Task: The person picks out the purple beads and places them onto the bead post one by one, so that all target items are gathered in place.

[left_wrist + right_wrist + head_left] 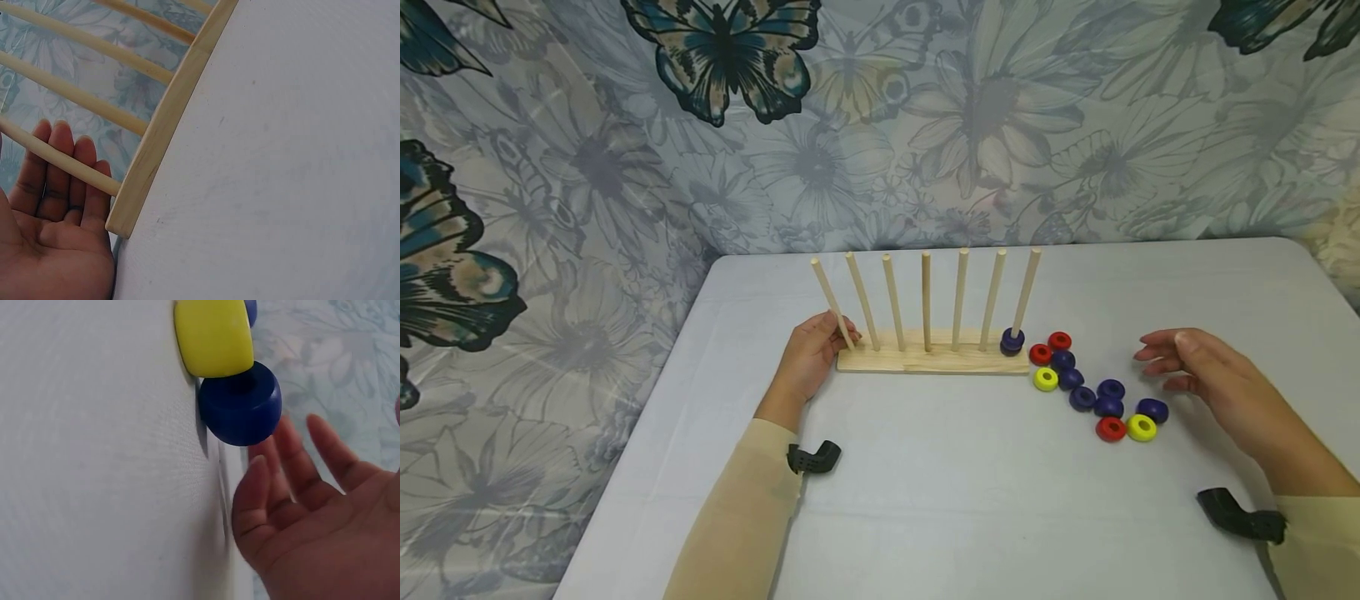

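A pale wooden base (887, 360) carries a row of several upright pegs. My left hand (811, 354) is at its left end, with loosely bent fingers (59, 169) behind the leftmost peg (75, 167). Dark blue beads (1011, 343) sit low on the rightmost peg (1026, 292). My right hand (1213, 379) hovers right of the loose beads, fingers relaxed and holding nothing. Nearest to it lie a dark blue bead (240, 415) and a yellow bead (214, 337); in the right wrist view the fingertips come close beneath the blue one.
Loose red beads (1110, 429), blue beads (1082, 398) and yellow beads (1046, 379) form a diagonal cluster right of the base. All rest on a white-covered table (962, 500). Behind stands a wall (880, 167) patterned with flowers and butterflies.
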`<state>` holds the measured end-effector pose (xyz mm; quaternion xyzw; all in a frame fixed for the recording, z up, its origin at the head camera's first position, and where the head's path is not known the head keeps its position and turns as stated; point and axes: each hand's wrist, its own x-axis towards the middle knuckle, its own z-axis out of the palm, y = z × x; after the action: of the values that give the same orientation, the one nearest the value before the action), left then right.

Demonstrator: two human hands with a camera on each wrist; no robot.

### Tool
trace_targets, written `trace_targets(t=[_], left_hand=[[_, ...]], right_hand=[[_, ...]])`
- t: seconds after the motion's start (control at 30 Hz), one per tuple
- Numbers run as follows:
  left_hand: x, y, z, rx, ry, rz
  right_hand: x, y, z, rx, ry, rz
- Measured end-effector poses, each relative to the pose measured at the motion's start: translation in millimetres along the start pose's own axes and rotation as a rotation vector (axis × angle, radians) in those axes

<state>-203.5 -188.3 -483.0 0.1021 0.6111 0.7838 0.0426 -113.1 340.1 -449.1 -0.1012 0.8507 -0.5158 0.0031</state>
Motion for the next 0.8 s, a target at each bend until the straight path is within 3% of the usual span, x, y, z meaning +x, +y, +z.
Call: trace_targets(t=[0.17,0.53,0.8], left_hand=[[-0.9,1.4,1.2,-0.008,0.006,-0.001],[1.1,0.8,-3.5,0.006,-0.008,0.015],[1.4,-1.5,-2.5,-0.011,-0.018,0.016]], right_hand=[[-0.8,10.6,-3.3,-0.035,-0.046,0.030],[-7.4,29.3,-4.8,-0.057,-0.058,0.099],[-9.2,30.8,-14.9,-0.126,-0.153,0.072]])
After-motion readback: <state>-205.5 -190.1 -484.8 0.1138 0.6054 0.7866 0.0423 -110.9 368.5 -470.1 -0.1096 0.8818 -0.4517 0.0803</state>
